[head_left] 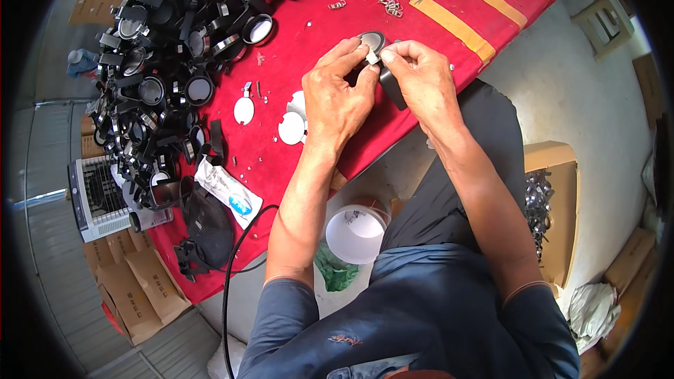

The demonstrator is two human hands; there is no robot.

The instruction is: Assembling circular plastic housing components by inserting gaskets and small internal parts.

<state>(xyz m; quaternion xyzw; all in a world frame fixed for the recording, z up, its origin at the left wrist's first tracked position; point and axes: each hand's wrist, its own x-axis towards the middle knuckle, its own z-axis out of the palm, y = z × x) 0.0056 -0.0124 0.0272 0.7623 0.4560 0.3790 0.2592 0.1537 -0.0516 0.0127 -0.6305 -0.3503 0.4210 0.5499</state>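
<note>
A black ring-shaped part with a black handle [392, 90] and a round metal lid [372, 41] lies at the near edge of the red-covered table. My left hand [340, 95] is closed on its lid, thumb and fingers by a small bright metal tab [371, 57]. My right hand [427, 88] pinches at the same spot, just above the handle; what its fingertips hold is too small to make out. Beside my left hand lie loose metal discs [291, 128], partly hidden by it. Another disc with a tab [243, 110] rests farther left.
A large heap of similar black ringed parts [151, 91] covers the table's left side. Small wire clips [392, 6] and yellow tape strips [453, 27] lie at the far side. Below the edge stands a white bucket [354, 235]; right is a cardboard box [562, 231] of metal pieces.
</note>
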